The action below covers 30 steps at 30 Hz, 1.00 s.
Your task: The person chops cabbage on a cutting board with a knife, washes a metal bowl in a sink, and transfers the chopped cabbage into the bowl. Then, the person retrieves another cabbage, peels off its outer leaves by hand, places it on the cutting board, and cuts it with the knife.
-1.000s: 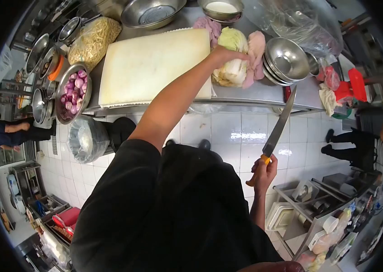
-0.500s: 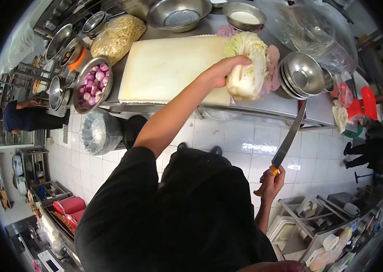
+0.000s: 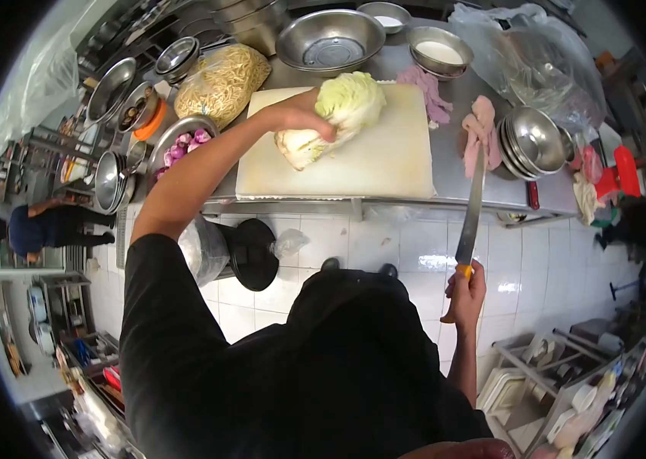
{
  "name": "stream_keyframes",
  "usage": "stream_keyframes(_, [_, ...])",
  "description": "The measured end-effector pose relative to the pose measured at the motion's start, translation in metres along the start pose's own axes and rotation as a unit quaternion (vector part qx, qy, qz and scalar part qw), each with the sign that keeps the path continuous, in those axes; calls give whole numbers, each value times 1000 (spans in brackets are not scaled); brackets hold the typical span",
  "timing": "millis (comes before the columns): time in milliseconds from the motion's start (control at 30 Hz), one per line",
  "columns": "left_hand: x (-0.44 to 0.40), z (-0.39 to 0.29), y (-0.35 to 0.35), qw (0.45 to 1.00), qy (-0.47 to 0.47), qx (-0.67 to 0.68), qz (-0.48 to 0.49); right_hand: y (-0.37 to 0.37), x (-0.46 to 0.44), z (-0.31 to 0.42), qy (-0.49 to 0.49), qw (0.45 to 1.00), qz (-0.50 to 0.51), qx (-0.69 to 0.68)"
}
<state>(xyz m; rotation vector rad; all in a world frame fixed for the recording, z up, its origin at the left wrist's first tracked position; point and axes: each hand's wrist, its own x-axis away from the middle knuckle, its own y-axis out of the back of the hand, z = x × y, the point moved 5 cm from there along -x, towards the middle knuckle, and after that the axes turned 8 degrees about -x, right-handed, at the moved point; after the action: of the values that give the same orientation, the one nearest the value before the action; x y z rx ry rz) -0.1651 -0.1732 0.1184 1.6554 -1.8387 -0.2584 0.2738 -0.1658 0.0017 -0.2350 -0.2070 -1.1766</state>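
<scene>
My left hand point(image 3: 306, 115) is wrapped round a napa cabbage point(image 3: 350, 107), pale green at its leafy top and white toward the cut base. The cabbage is over the left half of a large cutting board point(image 3: 384, 164); whether it touches the board I cannot tell. Out to the right, in front of the table edge, my right hand point(image 3: 467, 294) grips a long knife point(image 3: 471, 222) by its yellow handle. The blade points up and away, its tip overlapping a pink cloth point(image 3: 480, 130) in the view.
Left of the board are a bowl of purple shallots point(image 3: 185, 145) and a bag of pale strips point(image 3: 223, 80). A wide metal bowl point(image 3: 331, 42) stands behind it, stacked bowls point(image 3: 537, 141) to the right. A bin point(image 3: 204, 249) is under the table edge; a person point(image 3: 40, 229) stands far left.
The cabbage has moved left in my left hand, from the board's right end to over its left half, and now lies more sideways. The knife stays in my right hand.
</scene>
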Motion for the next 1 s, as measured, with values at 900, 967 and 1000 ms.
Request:
stream_keyframes(900, [-4, 28, -48, 878, -38, -440, -187, -203, 41, 118, 53, 868, 89, 486])
stream_keyframes(967, [-3, 27, -51, 880, -40, -435, -185, -203, 28, 115, 59, 857, 104, 501])
stream_keyframes(1000, [-3, 27, -50, 883, -31, -431, -181, -205, 19, 113, 63, 853, 111, 506])
